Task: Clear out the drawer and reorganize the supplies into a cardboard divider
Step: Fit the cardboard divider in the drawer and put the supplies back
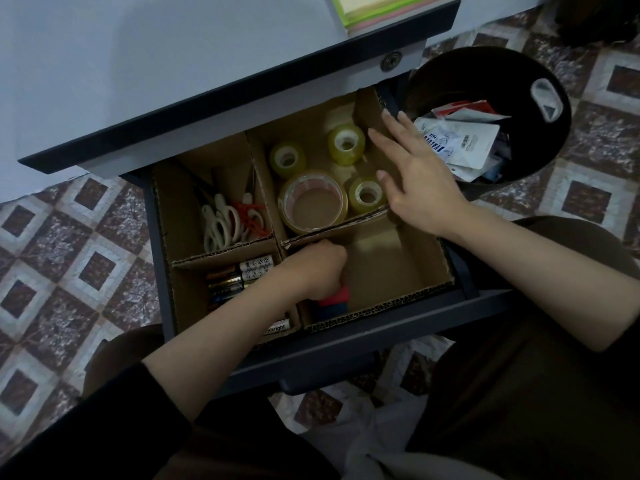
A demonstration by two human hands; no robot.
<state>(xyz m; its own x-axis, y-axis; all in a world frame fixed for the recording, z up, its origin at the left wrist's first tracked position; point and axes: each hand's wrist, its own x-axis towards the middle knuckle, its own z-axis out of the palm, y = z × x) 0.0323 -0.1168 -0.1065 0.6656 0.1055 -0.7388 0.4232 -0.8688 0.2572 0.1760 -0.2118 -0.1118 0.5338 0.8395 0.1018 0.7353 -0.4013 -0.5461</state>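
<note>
The open drawer (381, 334) holds a cardboard divider (429, 261) with four compartments. Scissors (221, 223) lie in the back-left compartment. Several tape rolls (313, 202) fill the back-right one. Batteries (239, 275) lie in the front-left one. My left hand (315, 268) reaches into the front-right compartment, fingers curled round a red and blue object (334, 301) that is mostly hidden. My right hand (415, 174) hovers with fingers spread over the right edge of the tape compartment, holding nothing.
A black round bin (540, 140) with paper wrappers and packets stands on the floor right of the drawer. Coloured paper sheets (377, 8) lie on the desk top. A white plastic bag (374, 438) lies on the patterned tile floor between my knees.
</note>
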